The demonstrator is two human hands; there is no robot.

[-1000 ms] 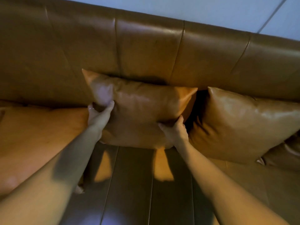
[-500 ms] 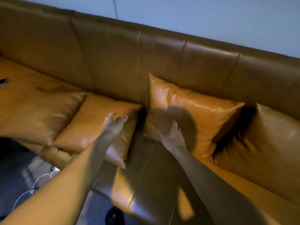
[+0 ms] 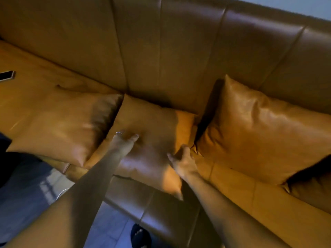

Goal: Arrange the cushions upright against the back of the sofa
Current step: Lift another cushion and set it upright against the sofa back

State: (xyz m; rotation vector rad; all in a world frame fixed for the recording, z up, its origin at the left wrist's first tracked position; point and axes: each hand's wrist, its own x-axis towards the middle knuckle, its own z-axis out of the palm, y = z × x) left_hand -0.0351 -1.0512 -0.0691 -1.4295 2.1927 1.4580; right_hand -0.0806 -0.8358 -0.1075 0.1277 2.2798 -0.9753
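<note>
A tan leather sofa backrest (image 3: 179, 51) runs across the top of the head view. One tan cushion (image 3: 265, 133) stands upright against it at the right. A second cushion (image 3: 152, 136) lies flat on the seat in the middle. My left hand (image 3: 123, 142) rests on its top face with fingers apart. My right hand (image 3: 182, 161) is at its right edge, fingers spread and touching the edge; a closed grip cannot be made out. A third cushion (image 3: 60, 127) lies flat to the left, overlapping the middle one's left side.
A dark phone (image 3: 7, 76) lies on the seat at the far left. Part of a further cushion (image 3: 311, 185) shows at the right edge. The sofa's front edge (image 3: 143, 208) drops to a tiled floor with a white cable (image 3: 61, 192) and a dark slipper (image 3: 139, 235).
Both hands left the upright cushion and moved left onto the flat middle cushion. The view swung left, bringing the flat cushions closer to the middle.
</note>
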